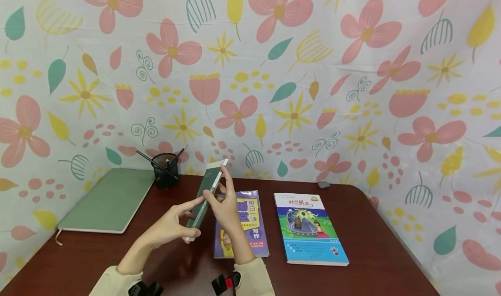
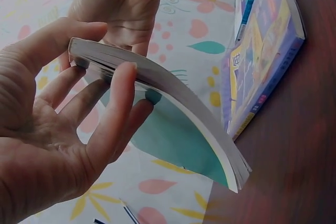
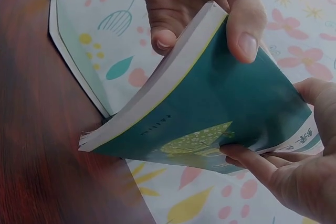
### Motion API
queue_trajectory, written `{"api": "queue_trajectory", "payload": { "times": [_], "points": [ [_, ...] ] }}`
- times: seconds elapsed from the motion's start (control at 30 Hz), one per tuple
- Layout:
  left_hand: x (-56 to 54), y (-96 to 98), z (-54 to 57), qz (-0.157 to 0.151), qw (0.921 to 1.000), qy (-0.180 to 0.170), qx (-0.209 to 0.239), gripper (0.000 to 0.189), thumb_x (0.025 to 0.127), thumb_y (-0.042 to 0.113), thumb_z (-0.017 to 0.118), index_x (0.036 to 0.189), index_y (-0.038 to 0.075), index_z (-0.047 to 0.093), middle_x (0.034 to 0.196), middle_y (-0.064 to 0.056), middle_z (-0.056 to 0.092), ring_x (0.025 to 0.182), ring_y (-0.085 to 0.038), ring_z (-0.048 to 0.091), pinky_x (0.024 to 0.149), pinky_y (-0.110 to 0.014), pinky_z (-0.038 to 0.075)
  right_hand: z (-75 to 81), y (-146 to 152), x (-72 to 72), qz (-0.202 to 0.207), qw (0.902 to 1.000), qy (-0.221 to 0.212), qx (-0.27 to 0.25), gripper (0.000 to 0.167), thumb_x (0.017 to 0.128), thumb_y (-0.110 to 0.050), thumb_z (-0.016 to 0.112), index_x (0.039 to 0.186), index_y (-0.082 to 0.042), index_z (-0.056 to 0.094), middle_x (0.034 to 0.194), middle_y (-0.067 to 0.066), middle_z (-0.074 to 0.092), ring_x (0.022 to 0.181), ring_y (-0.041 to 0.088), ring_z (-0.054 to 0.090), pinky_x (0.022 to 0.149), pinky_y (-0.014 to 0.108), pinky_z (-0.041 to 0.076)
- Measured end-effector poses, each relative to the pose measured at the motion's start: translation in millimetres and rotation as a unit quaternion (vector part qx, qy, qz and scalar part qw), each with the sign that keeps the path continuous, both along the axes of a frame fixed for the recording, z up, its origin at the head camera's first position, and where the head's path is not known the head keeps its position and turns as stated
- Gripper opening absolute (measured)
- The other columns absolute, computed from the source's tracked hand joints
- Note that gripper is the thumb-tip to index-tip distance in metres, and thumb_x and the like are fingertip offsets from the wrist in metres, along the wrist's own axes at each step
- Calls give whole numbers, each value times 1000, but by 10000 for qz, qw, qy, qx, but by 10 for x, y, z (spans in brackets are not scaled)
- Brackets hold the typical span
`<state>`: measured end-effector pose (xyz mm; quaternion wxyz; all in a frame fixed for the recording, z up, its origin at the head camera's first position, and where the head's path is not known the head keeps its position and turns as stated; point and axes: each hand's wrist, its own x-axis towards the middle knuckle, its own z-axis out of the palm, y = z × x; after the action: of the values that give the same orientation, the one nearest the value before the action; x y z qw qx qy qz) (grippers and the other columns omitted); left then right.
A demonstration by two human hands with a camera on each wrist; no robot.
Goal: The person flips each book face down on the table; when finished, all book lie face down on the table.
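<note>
A green paperback book (image 1: 210, 179) is held tilted above the table between both hands. My left hand (image 1: 168, 226) grips its lower left part; in the left wrist view the thumb and fingers lie on both sides of the book (image 2: 178, 135), which bends in a curve. My right hand (image 1: 227, 206) holds the opposite edge. In the right wrist view the dark green cover (image 3: 220, 98) shows a pale leafy picture and the page edges bow. Behind the right hand, partly covered by it, lies a purple book (image 1: 256, 217).
A book with a blue and green cover (image 1: 311, 228) lies at right. On the left lies a green notebook (image 1: 105, 200), with a black mesh pen holder (image 1: 166, 174) beside it. A small grey object (image 1: 323, 184) sits at the table's back edge, before a flowered cloth (image 1: 250, 78).
</note>
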<state>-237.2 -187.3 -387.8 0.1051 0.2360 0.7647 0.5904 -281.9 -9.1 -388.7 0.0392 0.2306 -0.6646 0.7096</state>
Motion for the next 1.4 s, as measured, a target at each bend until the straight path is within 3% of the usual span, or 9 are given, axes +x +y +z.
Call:
{"api": "queue_trajectory", "payload": {
  "times": [0.13, 0.3, 0.4, 0.67, 0.87, 1.03, 1.13, 1.23, 1.4],
  "points": [
    [-7, 15, -17, -2, 10000, 19, 12, 83, 85, 7, 69, 154, 4, 24, 123, -36, 54, 71, -15, 62, 59, -34, 57, -9, 10, -10, 18, 10000, -19, -91, 76, 95, -10, 58, 156, -31, 16, 147, 32, 40, 112, 51, 59, 80, 35, 59],
    [-20, 41, -40, 142, 9999, 41, -38, 82, 85, 12, 72, 153, 4, 28, 124, -36, 53, 87, -22, 61, 61, -36, 58, -22, 24, -30, -6, 9998, -55, -165, 75, 96, -10, 56, 156, -30, 16, 148, 31, 40, 115, 50, 58, 81, 36, 58],
    [-41, 74, -66, 215, 9995, 201, -82, 79, 86, 15, 73, 153, 6, 31, 134, -34, 49, 98, -22, 57, 61, -36, 59, -21, 41, -48, -37, 9997, -135, -198, 76, 95, -9, 55, 156, -32, 15, 149, 29, 40, 118, 49, 56, 82, 36, 58],
    [-87, 173, -129, 107, 9968, 772, 167, 60, 92, 11, 65, 148, 13, 43, 159, -15, 30, 75, -12, 58, 56, -35, 56, 22, 96, -82, -225, 9964, -648, -506, 80, 93, -5, 48, 155, -37, 10, 148, 26, 40, 126, 43, 53, 85, 35, 54],
    [-106, 187, -204, 233, 9928, 1061, 505, 45, 96, 9, 59, 140, 3, 52, 158, -19, 30, 83, -8, 58, 67, -34, 59, 0, 115, -93, -221, 9950, -806, -553, 77, 92, 1, 43, 156, -31, 13, 150, 20, 41, 122, 38, 56, 82, 33, 56],
    [-119, 184, -247, 448, 9914, 1096, 558, 44, 95, 10, 61, 138, 4, 54, 157, -19, 34, 82, -8, 58, 71, -30, 58, -32, 107, -94, -220, 9953, -825, -458, 73, 93, 2, 40, 155, -30, 18, 153, 13, 39, 124, 33, 56, 82, 30, 55],
    [-144, 169, -266, 777, 9876, 1267, 504, 43, 93, 10, 64, 135, 4, 57, 154, -19, 38, 83, -6, 58, 72, -26, 56, -35, 97, -99, -254, 9954, -800, -454, 72, 93, 3, 38, 155, -29, 19, 155, 12, 38, 123, 32, 57, 79, 28, 54],
    [-175, 133, -277, 1424, 9791, 1396, 390, 41, 91, 11, 67, 131, 4, 61, 151, -18, 44, 86, -5, 57, 76, -23, 52, -26, 92, -105, -360, 9951, -807, -448, 72, 92, 3, 38, 155, -29, 21, 154, 14, 39, 113, 30, 61, 72, 26, 53],
    [-204, 44, -291, 2369, 9661, 1024, 86, 46, 89, 15, 70, 132, 6, 60, 147, -15, 47, 103, -14, 52, 82, -22, 47, -2, 97, -102, -393, 9945, -848, -475, 72, 92, 2, 39, 155, -28, 22, 152, 16, 40, 103, 24, 64, 69, 25, 51]
  ]
}}
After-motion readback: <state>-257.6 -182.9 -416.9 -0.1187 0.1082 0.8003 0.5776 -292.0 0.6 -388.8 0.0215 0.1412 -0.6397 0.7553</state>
